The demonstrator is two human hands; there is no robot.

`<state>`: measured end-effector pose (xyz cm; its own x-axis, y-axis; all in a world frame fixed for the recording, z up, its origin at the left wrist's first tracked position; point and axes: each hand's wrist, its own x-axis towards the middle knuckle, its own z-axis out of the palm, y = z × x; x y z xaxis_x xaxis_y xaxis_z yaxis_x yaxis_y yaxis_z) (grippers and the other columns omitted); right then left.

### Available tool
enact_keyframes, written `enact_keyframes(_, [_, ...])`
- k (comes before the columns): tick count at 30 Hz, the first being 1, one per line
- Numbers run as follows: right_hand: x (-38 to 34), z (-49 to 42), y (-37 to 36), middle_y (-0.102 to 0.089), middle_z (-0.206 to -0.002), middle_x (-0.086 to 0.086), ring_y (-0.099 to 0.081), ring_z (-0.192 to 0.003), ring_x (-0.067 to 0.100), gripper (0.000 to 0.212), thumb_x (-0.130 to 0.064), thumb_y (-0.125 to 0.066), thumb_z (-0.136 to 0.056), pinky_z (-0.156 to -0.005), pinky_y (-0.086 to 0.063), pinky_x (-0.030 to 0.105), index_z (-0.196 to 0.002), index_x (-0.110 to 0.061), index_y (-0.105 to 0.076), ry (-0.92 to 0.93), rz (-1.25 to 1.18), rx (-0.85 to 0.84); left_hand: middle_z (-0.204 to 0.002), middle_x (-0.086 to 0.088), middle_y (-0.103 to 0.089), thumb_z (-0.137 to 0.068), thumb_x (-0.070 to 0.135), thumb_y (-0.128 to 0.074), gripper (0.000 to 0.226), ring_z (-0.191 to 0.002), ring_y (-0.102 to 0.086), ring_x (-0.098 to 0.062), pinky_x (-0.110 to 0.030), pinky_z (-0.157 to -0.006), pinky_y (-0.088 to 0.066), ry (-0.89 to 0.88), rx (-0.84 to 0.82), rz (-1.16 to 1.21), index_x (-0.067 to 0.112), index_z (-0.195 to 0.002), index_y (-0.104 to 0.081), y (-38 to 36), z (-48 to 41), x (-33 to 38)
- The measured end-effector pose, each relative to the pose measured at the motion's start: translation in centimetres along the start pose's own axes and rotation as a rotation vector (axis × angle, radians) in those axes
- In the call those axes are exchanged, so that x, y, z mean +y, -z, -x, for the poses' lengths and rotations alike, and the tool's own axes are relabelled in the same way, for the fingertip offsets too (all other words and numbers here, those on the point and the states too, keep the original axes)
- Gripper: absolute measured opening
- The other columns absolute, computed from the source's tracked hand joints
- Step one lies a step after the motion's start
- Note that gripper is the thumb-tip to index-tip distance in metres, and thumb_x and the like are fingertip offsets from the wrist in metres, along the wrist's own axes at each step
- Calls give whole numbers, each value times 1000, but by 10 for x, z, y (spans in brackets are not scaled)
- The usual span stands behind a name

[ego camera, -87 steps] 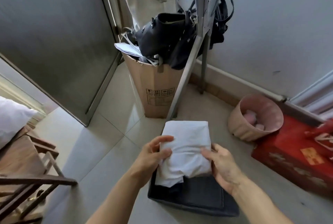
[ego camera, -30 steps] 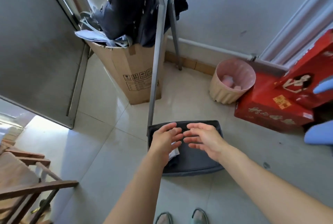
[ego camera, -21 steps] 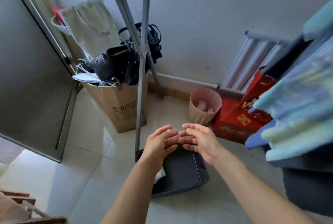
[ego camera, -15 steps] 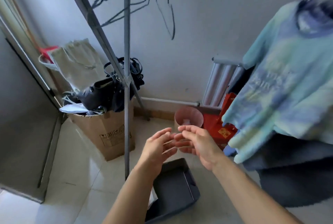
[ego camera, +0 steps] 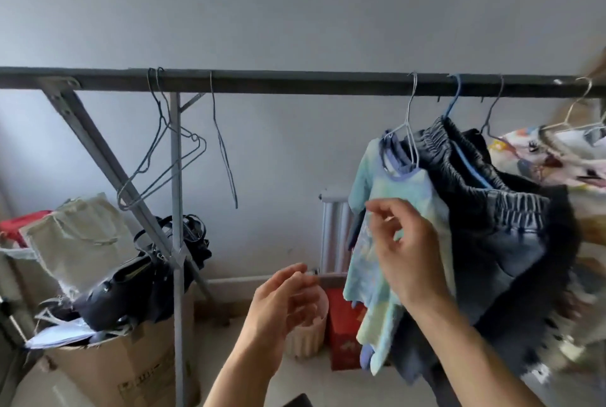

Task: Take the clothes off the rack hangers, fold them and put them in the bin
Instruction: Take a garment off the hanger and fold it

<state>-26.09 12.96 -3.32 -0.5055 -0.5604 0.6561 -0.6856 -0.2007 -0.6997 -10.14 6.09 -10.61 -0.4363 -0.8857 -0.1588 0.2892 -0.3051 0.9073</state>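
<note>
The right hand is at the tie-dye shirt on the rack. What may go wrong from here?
1. The tie-dye shirt hangs pressed against the dark shorts; a pull with the right hand may drag the shorts or their blue hanger along.
2. Its wire hanger is thin and only hooked over the rail; a downward tug may bend it or unhook it.
3. The left hand is low and holds nothing, so nothing steadies the hanger.

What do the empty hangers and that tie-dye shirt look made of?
Empty hangers: thin bare metal wire, it seems, grey and slender. Tie-dye shirt: soft knit fabric, possibly cotton, matte; it hangs limp in folds.
</note>
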Motion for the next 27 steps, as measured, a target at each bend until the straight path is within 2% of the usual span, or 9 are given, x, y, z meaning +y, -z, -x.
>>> enact_keyframes(3, [-1, -43, 33, -59, -103, 8, -54, -94, 27, 23, -21, -54, -89, -77, -46, 39, -106, -10, -64, 216, 392, 252, -92, -12, -75, -97, 12, -55, 18, -74, -67, -23, -34, -67, -51, 2, -43, -2, 10, -113, -66, -23, 0, 8])
enact_keyframes(4, [2, -56, 40, -57, -108, 13, -53, -101, 33, 27, -25, -55, -90, -79, -44, 42, -111, -8, -60, 188, 511, 239, -91, -11, -75, -98, 12, -55, 18, -73, -67, -22, -34, -68, -51, 0, -56, -8, 10, -111, -66, -30, 1, 10])
enact_keyframes(7, [14, -80, 48, -58, -120, 18, -57, -109, 36, 46, -40, -51, -96, -73, -43, 40, -125, -4, -47, -76, 801, -34, -88, -11, -75, -98, 12, -54, 18, -70, -68, -20, -36, -73, -50, -17, -86, -23, 10, -109, -68, -45, 5, 13])
enact_keyframes(11, [21, -87, 45, -68, -107, 16, -67, -94, 36, 27, -27, -41, -102, -62, -37, 33, -116, -4, -45, -69, 933, -106, -93, -13, -75, -98, 14, -54, 18, -74, -69, -21, -38, -76, -51, -27, -86, -62, 11, -109, -68, -47, 11, 15])
enact_keyframes(15, [20, -92, 48, -69, -91, 16, -65, -73, 33, 9, -14, -39, -102, -49, -27, 29, -105, -6, -41, 4, 823, 31, -97, -13, -75, -98, 15, -55, 19, -79, -69, -24, -36, -73, -54, -43, -33, -91, 11, -111, -68, -40, 9, 17])
enact_keyframes(18, [14, -95, 54, -59, -75, 9, -42, -58, 26, 12, -20, -36, -104, -44, -14, 29, -97, -11, -37, 82, 677, 34, -97, -13, -75, -98, 15, -55, 19, -79, -69, -23, -38, -76, -52, -75, -18, -107, 11, -111, -68, -42, 7, 20])
enact_keyframes(22, [21, -98, 69, -49, -63, -3, -45, -60, 27, 20, -29, -43, -101, -52, -33, 38, -86, -16, -39, 165, 448, -125, -95, -9, -76, -98, 14, -54, 17, -80, -69, -20, -33, -73, -52, -169, -16, -189, 13, -107, -69, -53, 4, 30])
enact_keyframes(25, [29, -89, 92, -47, -59, -2, -46, -54, 17, 21, -36, -50, -96, -53, -37, 37, -81, -21, -50, 237, 249, -282, -96, -1, -75, -97, 13, -56, 18, -88, -67, -15, -23, -73, -53, -404, 35, -371, 22, -104, -69, -56, -4, 49])
enact_keyframes(27, [30, -82, 106, -49, -62, 5, -45, -57, 26, 22, -38, -50, -93, -53, -36, 39, -83, -20, -56, 249, 121, -345, -103, 7, -70, -96, 16, -57, 21, -90, -65, -7, -12, -73, -49, -604, 79, -535, 33, -106, -66, -55, -13, 64])
